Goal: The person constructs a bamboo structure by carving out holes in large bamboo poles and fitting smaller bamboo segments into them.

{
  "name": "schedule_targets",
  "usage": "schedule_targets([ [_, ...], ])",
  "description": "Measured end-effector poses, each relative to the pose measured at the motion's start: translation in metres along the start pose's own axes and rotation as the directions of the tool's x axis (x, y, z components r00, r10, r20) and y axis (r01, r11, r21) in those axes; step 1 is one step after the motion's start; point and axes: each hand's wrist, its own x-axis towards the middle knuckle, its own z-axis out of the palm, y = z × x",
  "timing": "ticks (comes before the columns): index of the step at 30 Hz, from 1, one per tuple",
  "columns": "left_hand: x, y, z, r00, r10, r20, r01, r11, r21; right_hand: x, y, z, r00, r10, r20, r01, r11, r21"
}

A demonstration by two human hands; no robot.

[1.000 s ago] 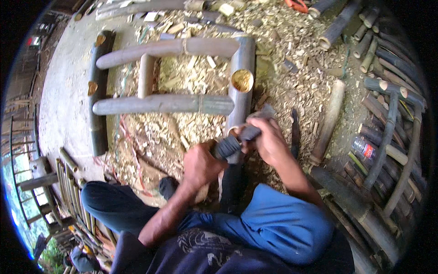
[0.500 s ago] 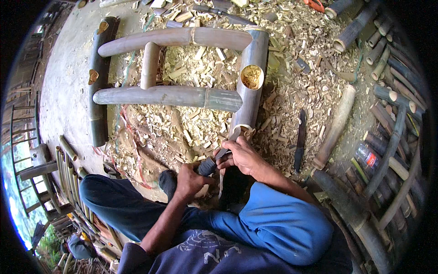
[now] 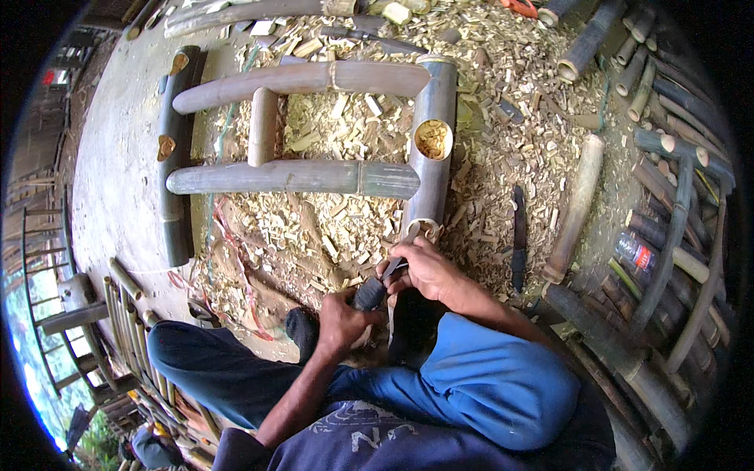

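A knife with a dark wrapped handle (image 3: pixel 369 293) lies across both my hands in front of my lap. My left hand (image 3: pixel 339 323) is closed round the handle. The fingers of my right hand (image 3: pixel 430 271) pinch the grey blade, whose tip reaches the open near end of a bamboo post (image 3: pixel 430 184). That post belongs to a bamboo frame on the ground: two rails, the far rail (image 3: pixel 306 78) and the near rail (image 3: pixel 290 178), run left to a second post (image 3: pixel 174 224). A short bamboo crosspiece (image 3: pixel 262 125) joins the rails. A round hole opens in the right post.
Wood chips (image 3: pixel 491 173) cover the ground round the frame. To the right lie another knife (image 3: pixel 519 243), a pale bamboo length (image 3: pixel 577 212), a plastic bottle (image 3: pixel 635 253) and piled bamboo. A dark long tool (image 3: pixel 373 39) lies beyond the frame. Another person (image 3: pixel 153 449) is at lower left.
The view has shifted a little, so the frame's near part sits lower and more of the far bamboo shows. Both hands keep their hold on the knife, its blade still by the post's end.
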Motion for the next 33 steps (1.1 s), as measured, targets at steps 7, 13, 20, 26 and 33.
schedule_targets([
  [7, 0.013, 0.103, -0.05, 0.955, 0.292, -0.052, -0.172, 0.688, 0.705, -0.011, 0.0, -0.016, 0.965, -0.216, 0.149, 0.122, 0.872, 0.474],
  [13, 0.0, -0.008, 0.004, 0.975, 0.186, -0.118, -0.17, 0.977, 0.131, -0.001, 0.005, -0.004, 0.995, -0.097, 0.025, 0.097, 0.995, 0.025],
  [20, 0.018, 0.073, -0.039, 0.905, 0.41, -0.111, -0.232, 0.696, 0.68, -0.003, 0.008, -0.013, 0.96, -0.24, 0.142, 0.157, 0.885, 0.438],
  [26, 0.019, 0.025, -0.021, 0.894, 0.415, -0.166, -0.258, 0.782, 0.568, -0.001, 0.023, -0.014, 0.971, -0.219, 0.1, 0.166, 0.91, 0.38],
  [33, 0.057, 0.032, -0.045, 0.959, 0.283, -0.032, -0.201, 0.753, 0.627, 0.012, 0.018, -0.007, 0.951, -0.279, 0.131, 0.208, 0.895, 0.394],
])
